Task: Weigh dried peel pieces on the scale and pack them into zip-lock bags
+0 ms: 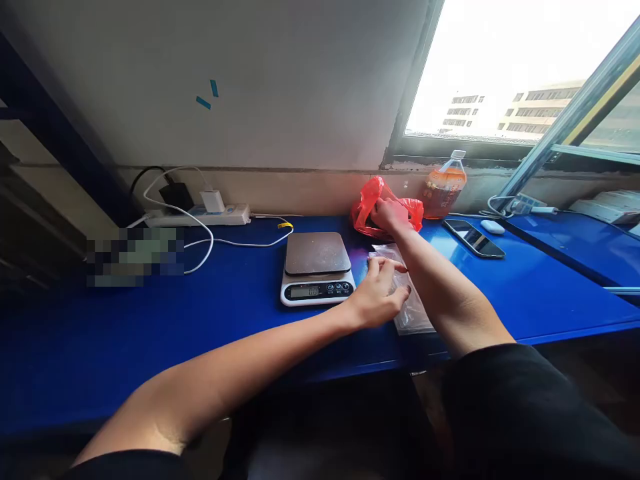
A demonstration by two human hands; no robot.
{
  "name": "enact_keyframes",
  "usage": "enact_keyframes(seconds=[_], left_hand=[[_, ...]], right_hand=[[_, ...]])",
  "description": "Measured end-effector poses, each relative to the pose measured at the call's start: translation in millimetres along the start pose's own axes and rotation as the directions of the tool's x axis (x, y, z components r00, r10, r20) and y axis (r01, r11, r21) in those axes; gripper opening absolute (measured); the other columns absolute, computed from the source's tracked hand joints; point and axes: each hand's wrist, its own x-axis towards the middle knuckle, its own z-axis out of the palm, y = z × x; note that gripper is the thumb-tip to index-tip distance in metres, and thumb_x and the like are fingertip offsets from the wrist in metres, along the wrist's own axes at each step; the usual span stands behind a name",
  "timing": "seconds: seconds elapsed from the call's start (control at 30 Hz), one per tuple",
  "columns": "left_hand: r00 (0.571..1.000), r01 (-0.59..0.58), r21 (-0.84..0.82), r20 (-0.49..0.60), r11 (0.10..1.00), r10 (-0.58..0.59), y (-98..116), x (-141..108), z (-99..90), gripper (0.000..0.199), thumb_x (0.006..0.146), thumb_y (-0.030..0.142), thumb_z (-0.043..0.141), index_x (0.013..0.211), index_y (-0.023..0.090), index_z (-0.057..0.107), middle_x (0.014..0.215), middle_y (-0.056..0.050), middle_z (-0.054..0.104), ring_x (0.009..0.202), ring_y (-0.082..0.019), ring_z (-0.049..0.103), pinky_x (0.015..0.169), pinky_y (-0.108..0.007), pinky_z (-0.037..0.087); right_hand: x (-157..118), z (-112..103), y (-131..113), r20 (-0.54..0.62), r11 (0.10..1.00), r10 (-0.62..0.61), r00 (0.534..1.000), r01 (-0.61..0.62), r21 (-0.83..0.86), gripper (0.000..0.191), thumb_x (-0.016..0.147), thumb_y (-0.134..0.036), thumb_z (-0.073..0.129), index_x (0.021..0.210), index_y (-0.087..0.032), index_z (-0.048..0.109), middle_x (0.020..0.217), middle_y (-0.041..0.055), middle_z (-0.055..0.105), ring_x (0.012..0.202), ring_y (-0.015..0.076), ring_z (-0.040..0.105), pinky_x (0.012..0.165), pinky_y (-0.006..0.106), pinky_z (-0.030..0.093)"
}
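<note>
A red plastic bag stands near the wall, its mouth open. My right hand reaches into it, with the fingertips hidden inside. My left hand is just right of the scale, fingers apart and curved, over the left edge of some clear plastic bags lying flat. Nothing shows between its fingers. The digital scale has a bare metal plate, and its display appears to read 0.0.
Behind the red bag's right side stands a bottle of orange-brown drink. A phone and a white earbud case lie to the right. A power strip with white cables is at the back left.
</note>
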Motion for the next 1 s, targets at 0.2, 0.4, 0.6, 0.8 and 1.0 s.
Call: enact_keyframes(seconds=[0.2, 0.4, 0.6, 0.8, 1.0], left_hand=[[0.999, -0.036, 0.052, -0.005, 0.998, 0.036, -2, -4, 7.4, 0.047, 0.086, 0.019, 0.047, 0.133, 0.012, 0.042, 0.151, -0.021, 0.030, 0.146, -0.032, 0.024, 0.121, -0.051, 0.023], [0.997, -0.056, 0.141, 0.066, 0.988, 0.047, 2, -6, 5.3, 0.057, 0.090, 0.025, 0.043, 0.141, 0.003, 0.037, 0.158, -0.023, 0.025, 0.149, -0.033, 0.011, 0.123, -0.051, 0.015], [0.987, -0.061, 0.214, 0.157, 0.975, 0.027, 5, -9, 0.5, 0.061, 0.093, 0.026, 0.038, 0.146, -0.003, 0.029, 0.158, -0.027, 0.018, 0.149, -0.031, 0.010, 0.123, -0.046, 0.018], [0.978, -0.152, 0.236, 0.179, 0.960, 0.110, 2, -10, -2.6, 0.061, 0.096, 0.031, 0.038, 0.146, -0.002, 0.030, 0.159, -0.027, 0.015, 0.149, -0.030, 0.008, 0.122, -0.049, 0.018], [0.971, -0.171, 0.203, 0.198, 0.964, 0.131, 2, -10, -3.8, 0.060, 0.095, 0.034, 0.040, 0.147, 0.004, 0.031, 0.159, -0.023, 0.017, 0.149, -0.030, 0.008, 0.121, -0.051, 0.019]], right_hand=[[-4, 2, -1, -0.048, 1.000, -0.026, 0.999, 0.026, 0.001, 0.039, 0.097, -0.029, 0.037, 0.116, -0.011, 0.066, 0.118, 0.0202, 0.065, 0.106, 0.0277, 0.062, 0.088, 0.035, 0.046], [-2, 2, 4, -0.036, 0.999, -0.023, 0.999, 0.024, 0.026, 0.038, 0.097, -0.031, 0.040, 0.117, -0.013, 0.066, 0.113, 0.0183, 0.068, 0.103, 0.0279, 0.063, 0.087, 0.035, 0.046], [1, 6, -1, -0.036, 0.999, 0.020, 0.999, -0.018, 0.039, 0.039, 0.098, -0.030, 0.037, 0.113, -0.009, 0.066, 0.114, 0.0215, 0.067, 0.101, 0.0282, 0.064, 0.086, 0.035, 0.046], [2, 3, 0, -0.019, 0.999, -0.012, 1.000, 0.013, 0.050, 0.036, 0.096, -0.034, 0.042, 0.108, -0.014, 0.070, 0.108, 0.0178, 0.070, 0.100, 0.0271, 0.065, 0.084, 0.033, 0.047], [0, 5, 2, -0.018, 0.996, -0.005, 1.000, 0.007, 0.090, 0.037, 0.095, -0.037, 0.042, 0.106, -0.017, 0.071, 0.106, 0.0151, 0.072, 0.094, 0.0249, 0.067, 0.080, 0.031, 0.047]])
